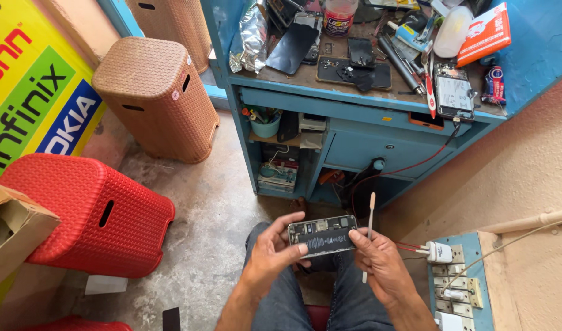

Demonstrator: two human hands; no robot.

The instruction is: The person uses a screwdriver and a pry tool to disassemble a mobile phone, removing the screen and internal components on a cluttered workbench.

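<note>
Over my lap I hold an opened phone point(322, 235), its back off so the black battery and circuit board show. My left hand point(271, 251) grips its left end, thumb on the lower edge. My right hand point(379, 260) steadies the right end with its fingertips. That same hand also carries a thin stick tool with a pale tip point(370, 220), pointing upward. My legs in dark jeans are below.
A blue workbench point(354, 104) stands ahead, cluttered with phone parts, tools, a jar and an orange packet. Another opened phone point(453, 92) lies on its right edge. A brown wicker stool point(152, 98) and a red plastic stool point(88, 214) stand left. A socket board point(458, 276) is at right.
</note>
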